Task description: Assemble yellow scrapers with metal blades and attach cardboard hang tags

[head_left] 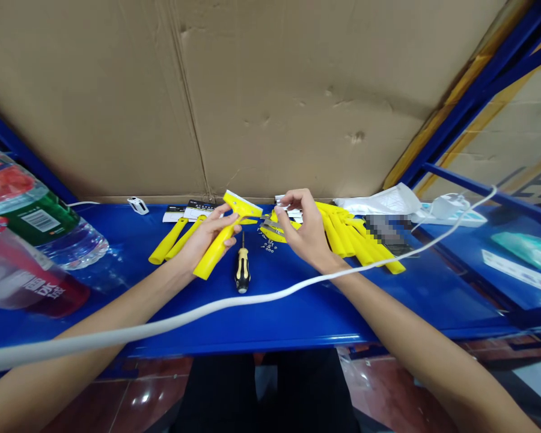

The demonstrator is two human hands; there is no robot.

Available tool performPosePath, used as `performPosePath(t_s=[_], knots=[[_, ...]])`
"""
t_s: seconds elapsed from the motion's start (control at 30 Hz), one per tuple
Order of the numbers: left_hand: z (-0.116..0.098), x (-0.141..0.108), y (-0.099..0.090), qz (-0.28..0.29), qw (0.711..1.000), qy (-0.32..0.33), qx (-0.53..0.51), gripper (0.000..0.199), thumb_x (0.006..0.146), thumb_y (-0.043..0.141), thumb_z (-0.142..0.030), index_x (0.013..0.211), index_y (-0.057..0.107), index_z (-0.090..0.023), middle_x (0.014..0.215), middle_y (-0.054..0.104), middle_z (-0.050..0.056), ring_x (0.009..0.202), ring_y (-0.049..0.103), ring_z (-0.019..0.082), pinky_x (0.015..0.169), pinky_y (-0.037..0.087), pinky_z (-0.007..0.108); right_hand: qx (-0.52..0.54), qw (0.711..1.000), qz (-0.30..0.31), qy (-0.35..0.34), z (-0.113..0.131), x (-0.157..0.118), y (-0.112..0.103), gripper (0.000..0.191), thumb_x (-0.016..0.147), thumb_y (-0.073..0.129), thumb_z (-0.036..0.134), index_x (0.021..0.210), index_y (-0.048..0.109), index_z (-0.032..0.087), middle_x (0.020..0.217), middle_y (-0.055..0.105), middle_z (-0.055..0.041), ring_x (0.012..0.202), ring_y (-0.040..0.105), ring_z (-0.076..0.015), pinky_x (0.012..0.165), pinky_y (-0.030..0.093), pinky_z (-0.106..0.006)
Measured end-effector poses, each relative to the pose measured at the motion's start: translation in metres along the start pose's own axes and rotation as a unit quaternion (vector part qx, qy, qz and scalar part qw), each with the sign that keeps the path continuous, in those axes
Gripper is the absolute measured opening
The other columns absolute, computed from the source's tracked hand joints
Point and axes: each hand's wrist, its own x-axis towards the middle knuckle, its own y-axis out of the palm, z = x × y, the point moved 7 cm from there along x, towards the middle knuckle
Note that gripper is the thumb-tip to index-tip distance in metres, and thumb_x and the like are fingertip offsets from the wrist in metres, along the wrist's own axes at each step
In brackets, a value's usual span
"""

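My left hand [204, 236] is closed around the handle of a yellow scraper [219, 246], whose wide head tilts up toward the right. My right hand [305, 227] hovers to the right of the scraper head, with thumb and fingertips brought together; anything between them is too small to make out. Below and between the hands, several small screws and nuts [269, 246] lie on the blue table. Behind them are yellow scraper parts and thin metal blades [270, 224], partly covered by my right hand. A black and cream screwdriver [242, 270] lies upright in view between my forearms.
Yellow handles [169, 242] lie at left, and a pile of yellow scrapers [356, 234] at right. A white cable [234, 302] crosses in front of my forearms. A water bottle [40, 222] and red cup [36, 282] stand left. Cardboard [270, 96] rises behind the blue table [297, 325].
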Motion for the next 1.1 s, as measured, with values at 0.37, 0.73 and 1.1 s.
performPosePath(t_s=[0.37,0.73,1.1], knots=[[-0.015,0.008,-0.016,-0.071,0.997,0.037,-0.005,0.040,0.087,0.079,-0.003,0.119,0.064,-0.022,0.111,0.077,0.006,0.069,0.070,0.008,0.046,0.046,0.012,-0.120,0.809,0.483,-0.314,0.053,-0.069,0.076,0.041,0.116,0.046,0.012,0.151,0.067,0.014,0.159,0.069,-0.0138,0.156,0.056,-0.0276,0.128,0.046,-0.047],[-0.014,0.009,-0.023,-0.076,0.996,0.035,0.036,0.044,0.085,0.083,-0.006,0.122,0.065,-0.021,0.101,0.075,0.002,0.069,0.070,0.010,0.046,0.047,0.015,-0.070,0.947,0.213,-0.230,0.045,-0.021,0.027,0.037,0.111,0.056,0.015,0.145,0.062,0.028,0.135,0.077,-0.0139,0.125,0.074,-0.0323,0.104,0.061,-0.055],[0.012,0.008,-0.018,-0.054,0.993,-0.027,0.101,0.054,0.086,0.084,-0.006,0.133,0.061,-0.020,0.094,0.075,0.005,0.069,0.074,0.017,0.046,0.050,0.021,0.172,0.980,-0.037,0.097,-0.014,0.003,-0.003,0.047,0.099,0.082,0.035,0.134,0.050,0.031,0.121,0.077,-0.0082,0.113,0.079,-0.0255,0.102,0.064,-0.047]])
